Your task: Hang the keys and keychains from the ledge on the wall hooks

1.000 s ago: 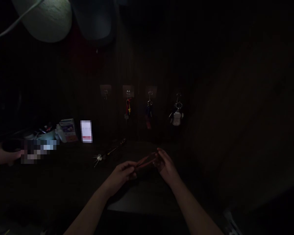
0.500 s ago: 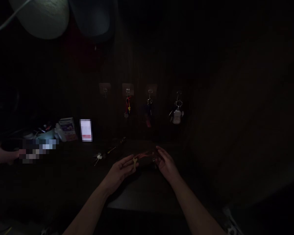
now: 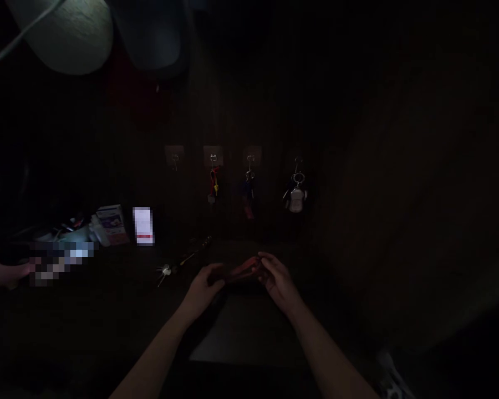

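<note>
A looped red cord (image 3: 246, 268) stretches between my two hands above the dark tabletop. My left hand (image 3: 204, 287) is closed at the cord's left end; what else lies between its fingers is too dark to make out. My right hand (image 3: 278, 281) pinches the right end of the loop. To the left of my left hand, a bunch of keys (image 3: 165, 270) lies on the table, with a thin yellowish strip (image 3: 187, 258) running up and right from it.
On the back panel are a bare hook (image 3: 175, 158), red-and-yellow-corded keys (image 3: 213, 183), a dark key bunch (image 3: 248, 194) and keys with a pale fob (image 3: 296, 198). Left stand a lit phone screen (image 3: 143, 226) and a small box (image 3: 112, 224). Another person's hand (image 3: 8, 270) reaches in; caps (image 3: 75, 39) hang above.
The yellowish key that showed at my left fingers is now out of sight. The red cord is spread into a wider loop, and my right fingers have closed on its end.
</note>
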`<state>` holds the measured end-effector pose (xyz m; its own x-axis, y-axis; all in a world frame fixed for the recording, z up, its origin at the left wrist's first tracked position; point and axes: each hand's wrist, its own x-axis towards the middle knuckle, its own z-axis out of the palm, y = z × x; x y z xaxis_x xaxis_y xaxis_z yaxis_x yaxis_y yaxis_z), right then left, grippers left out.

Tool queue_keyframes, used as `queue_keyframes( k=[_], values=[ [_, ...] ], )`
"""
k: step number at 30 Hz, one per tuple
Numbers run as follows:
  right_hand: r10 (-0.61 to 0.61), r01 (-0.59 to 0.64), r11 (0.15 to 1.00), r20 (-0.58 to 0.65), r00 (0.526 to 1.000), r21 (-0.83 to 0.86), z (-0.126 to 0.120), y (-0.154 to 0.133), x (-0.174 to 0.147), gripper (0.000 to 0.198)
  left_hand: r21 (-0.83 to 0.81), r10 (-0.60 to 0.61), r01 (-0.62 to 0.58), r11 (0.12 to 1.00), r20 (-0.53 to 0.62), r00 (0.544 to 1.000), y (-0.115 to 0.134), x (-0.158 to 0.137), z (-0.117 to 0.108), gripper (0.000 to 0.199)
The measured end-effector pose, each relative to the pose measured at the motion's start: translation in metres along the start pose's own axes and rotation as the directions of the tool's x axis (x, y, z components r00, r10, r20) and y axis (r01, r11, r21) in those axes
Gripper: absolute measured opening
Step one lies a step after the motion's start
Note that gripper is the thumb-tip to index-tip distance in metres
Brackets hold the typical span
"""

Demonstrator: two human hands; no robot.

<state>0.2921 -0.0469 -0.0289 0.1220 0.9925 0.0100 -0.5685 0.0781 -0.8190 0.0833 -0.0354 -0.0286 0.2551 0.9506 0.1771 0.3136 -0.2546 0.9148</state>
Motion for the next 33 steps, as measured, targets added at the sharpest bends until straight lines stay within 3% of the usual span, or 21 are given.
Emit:
queue_keyframes(
  k=[3,6,16,28,33],
  values=[
    [0.007,-0.005,0.998,0.028,1.000,-0.065,0.003,0.000,-0.003,0.030,0.281,0.149,-0.157,0.947,0.049,0.988,-0.001,0.005,0.003,0.038],
    [0.005,0.003,0.993,0.062,0.998,-0.118,0.005,0.000,-0.005,0.032,0.413,0.177,-0.205,0.887,0.104,0.979,0.005,0.008,0.008,0.036],
    [-0.048,0.063,0.982,0.085,0.995,-0.178,0.005,0.005,-0.004,0.034,0.224,0.281,-0.289,0.931,0.066,0.957,0.052,0.018,0.028,0.031],
    [-0.126,0.134,0.943,0.047,0.991,-0.304,-0.001,0.012,0.006,0.045,0.398,0.208,-0.325,0.858,0.308,0.928,0.068,0.029,0.024,0.023],
    [-0.089,0.098,0.956,0.045,0.995,-0.278,-0.002,0.013,0.007,0.046,0.471,0.200,-0.329,0.819,0.302,0.932,0.076,0.034,0.018,0.021]
  ],
)
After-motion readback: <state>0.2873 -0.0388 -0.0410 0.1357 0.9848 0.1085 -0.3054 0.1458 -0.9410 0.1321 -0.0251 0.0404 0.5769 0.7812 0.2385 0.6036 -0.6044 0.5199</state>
